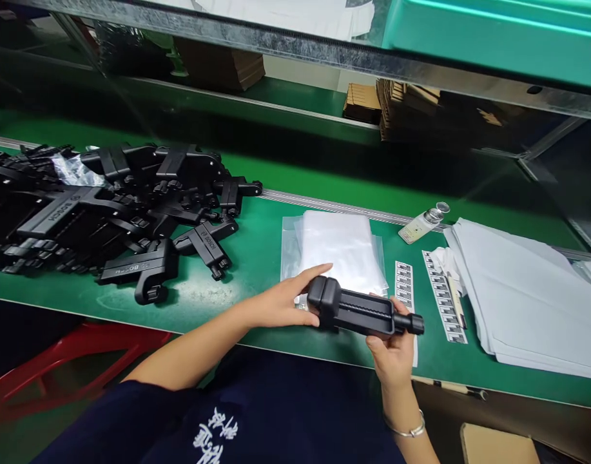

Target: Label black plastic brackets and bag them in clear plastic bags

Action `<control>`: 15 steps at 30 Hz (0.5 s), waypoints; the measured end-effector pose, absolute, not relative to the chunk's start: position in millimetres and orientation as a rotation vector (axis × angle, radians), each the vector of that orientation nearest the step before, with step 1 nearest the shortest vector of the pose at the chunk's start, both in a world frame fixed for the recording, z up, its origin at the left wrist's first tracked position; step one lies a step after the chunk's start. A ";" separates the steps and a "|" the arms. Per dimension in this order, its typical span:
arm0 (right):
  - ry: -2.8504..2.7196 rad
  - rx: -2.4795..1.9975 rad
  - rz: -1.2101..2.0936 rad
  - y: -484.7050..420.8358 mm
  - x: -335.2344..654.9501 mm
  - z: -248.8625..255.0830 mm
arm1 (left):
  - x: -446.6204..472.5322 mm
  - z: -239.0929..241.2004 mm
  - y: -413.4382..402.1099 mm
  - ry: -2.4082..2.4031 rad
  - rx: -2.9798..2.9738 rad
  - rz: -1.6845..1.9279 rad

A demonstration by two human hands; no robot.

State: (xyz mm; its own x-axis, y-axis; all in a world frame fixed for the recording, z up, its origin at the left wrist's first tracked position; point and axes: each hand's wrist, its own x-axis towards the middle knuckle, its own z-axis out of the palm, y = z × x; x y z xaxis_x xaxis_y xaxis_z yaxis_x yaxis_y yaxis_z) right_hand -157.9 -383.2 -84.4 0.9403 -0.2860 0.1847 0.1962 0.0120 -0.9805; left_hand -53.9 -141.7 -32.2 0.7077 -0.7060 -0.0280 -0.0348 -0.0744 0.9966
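A black plastic part (360, 312) with a round knob end is held level over the front edge of the green table (256, 258). My right hand (394, 351) grips it from below near the knob. My left hand (288, 299) touches its thick left end, fingers stretched toward a stack of clear plastic bags (341, 248) lying just behind.
A big heap of black plastic parts (106, 206) fills the left of the table. Strips of small labels (440, 293) and a small bottle (423, 223) lie right of the bags. A stack of white sheets (527, 299) covers the right. A red stool (58, 367) stands below left.
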 end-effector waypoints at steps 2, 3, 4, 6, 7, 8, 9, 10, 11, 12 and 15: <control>0.091 -1.506 -0.299 -386.0 -154.5 -79.8 | -56.7 -36.9 -144.3 -0.443 1.365 -0.688; 0.108 -1.491 -0.257 -386.0 -151.4 -77.3 | -58.4 -40.2 -146.7 -0.345 1.253 -0.733; 0.133 -1.472 -0.220 -385.1 -147.8 -74.7 | -60.2 -44.2 -149.4 -0.243 1.148 -0.782; 0.194 -1.429 -0.167 -380.6 -140.0 -70.0 | -64.0 -54.3 -154.8 -0.035 0.978 -0.875; 0.224 -1.407 -0.155 -377.6 -136.5 -68.0 | -65.8 -59.7 -156.7 0.059 0.909 -0.915; 0.251 -1.387 -0.147 -374.6 -133.5 -66.4 | -67.2 -64.8 -157.9 0.134 0.848 -0.940; 0.275 -1.372 -0.142 -371.8 -131.3 -65.0 | -68.2 -69.2 -158.4 0.188 0.802 -0.953; 0.295 -1.366 -0.139 -369.4 -130.0 -63.9 | -68.4 -72.6 -158.1 0.226 0.775 -0.962; 0.306 -1.367 -0.142 -367.5 -129.7 -62.6 | -67.7 -74.9 -157.3 0.250 0.766 -0.971; 0.309 -1.377 -0.152 -365.6 -130.2 -61.1 | -66.1 -76.2 -156.4 0.262 0.767 -0.983; 0.253 -1.522 -0.177 -357.3 -135.5 -53.7 | -55.7 -75.9 -156.0 0.254 0.780 -1.008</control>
